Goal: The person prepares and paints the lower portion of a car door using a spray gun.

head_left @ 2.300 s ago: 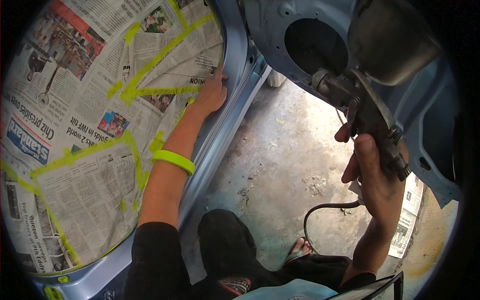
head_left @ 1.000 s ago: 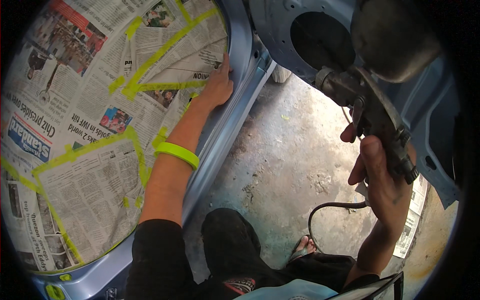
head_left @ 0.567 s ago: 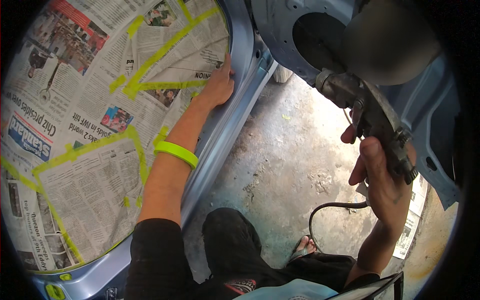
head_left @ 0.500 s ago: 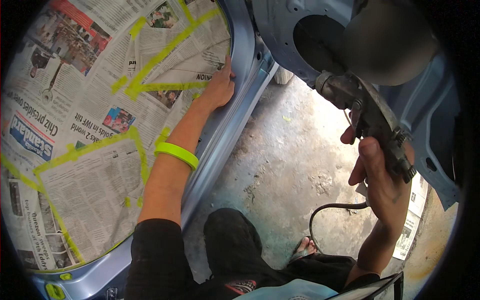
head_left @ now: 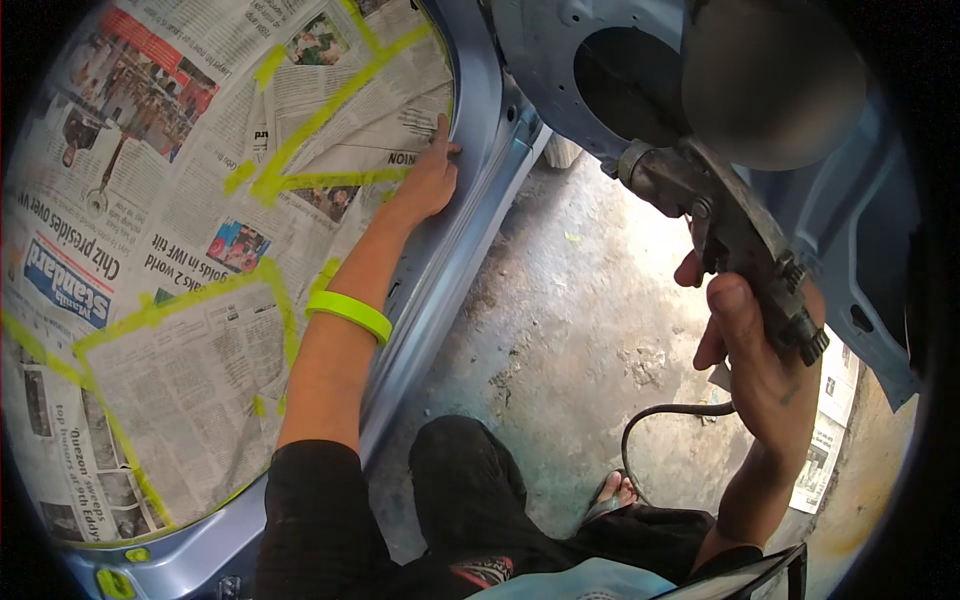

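Note:
In my right hand (head_left: 752,345) is a dark spray gun (head_left: 715,205), its handle wrapped by my fingers and its nozzle end toward the upper left. A large dark round cup (head_left: 775,85) sits above it. My left hand (head_left: 430,185) reaches to the blue car door frame (head_left: 487,110), index finger stretched along the edge of the masking newspaper (head_left: 190,210); it holds nothing. Its other fingers are partly hidden. Strips of yellow-green masking tape (head_left: 335,105) join the newspaper sheets. A black hose (head_left: 665,409) hangs from near the gun's handle.
An open blue door panel (head_left: 545,45) with a large round hole stands at the upper right. Below is a rough concrete floor (head_left: 560,320), with my knee and sandalled foot (head_left: 610,497) over it. Newspaper (head_left: 830,430) lies at the right.
The view has shifted slightly, so the door frame and my left hand sit a little further left. The spray gun has moved slightly left in the picture. Both hands keep their pose.

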### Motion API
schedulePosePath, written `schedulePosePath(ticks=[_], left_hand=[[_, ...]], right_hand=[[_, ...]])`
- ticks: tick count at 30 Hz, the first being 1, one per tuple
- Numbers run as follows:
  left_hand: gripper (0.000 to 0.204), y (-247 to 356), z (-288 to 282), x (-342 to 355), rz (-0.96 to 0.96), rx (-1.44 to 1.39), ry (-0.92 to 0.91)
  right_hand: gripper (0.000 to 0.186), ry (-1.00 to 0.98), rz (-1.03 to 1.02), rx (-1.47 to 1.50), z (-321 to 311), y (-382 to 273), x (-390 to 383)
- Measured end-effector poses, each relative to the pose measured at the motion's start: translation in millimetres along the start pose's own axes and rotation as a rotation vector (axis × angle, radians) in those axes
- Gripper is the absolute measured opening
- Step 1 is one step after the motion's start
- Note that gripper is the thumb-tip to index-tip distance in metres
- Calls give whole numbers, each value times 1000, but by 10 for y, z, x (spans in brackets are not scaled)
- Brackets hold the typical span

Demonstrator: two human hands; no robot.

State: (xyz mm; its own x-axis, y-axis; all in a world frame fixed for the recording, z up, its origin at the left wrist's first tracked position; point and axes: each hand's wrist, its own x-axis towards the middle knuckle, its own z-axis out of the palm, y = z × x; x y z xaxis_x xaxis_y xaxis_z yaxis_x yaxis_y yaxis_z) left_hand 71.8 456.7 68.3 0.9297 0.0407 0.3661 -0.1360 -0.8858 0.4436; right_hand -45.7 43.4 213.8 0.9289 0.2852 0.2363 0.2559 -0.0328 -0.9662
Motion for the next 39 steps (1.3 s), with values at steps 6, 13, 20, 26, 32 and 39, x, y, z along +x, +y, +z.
schedulePosePath(ticks=[6, 13, 20, 26, 32, 39], left_hand=[[78, -43, -50, -22, 16, 109, -88], [75, 101, -289, -161, -130, 23, -121], [75, -37, -146, -260, 48, 50, -67], [76, -24, -72, -251, 126, 72, -55], [74, 37, -34, -239, 189, 116, -43], [77, -34, -43, -271, 193, 132, -33]], right_hand=[[47, 4, -13, 1, -6, 0, -9], [56, -64, -98, -171, -91, 103, -6], [54, -72, -71, -165, -26, 67, -20], [53, -89, -99, -188, -24, 54, -37], [54, -44, -89, -186, -6, 27, -43], [52, -70, -108, -194, 7, 47, -45]])
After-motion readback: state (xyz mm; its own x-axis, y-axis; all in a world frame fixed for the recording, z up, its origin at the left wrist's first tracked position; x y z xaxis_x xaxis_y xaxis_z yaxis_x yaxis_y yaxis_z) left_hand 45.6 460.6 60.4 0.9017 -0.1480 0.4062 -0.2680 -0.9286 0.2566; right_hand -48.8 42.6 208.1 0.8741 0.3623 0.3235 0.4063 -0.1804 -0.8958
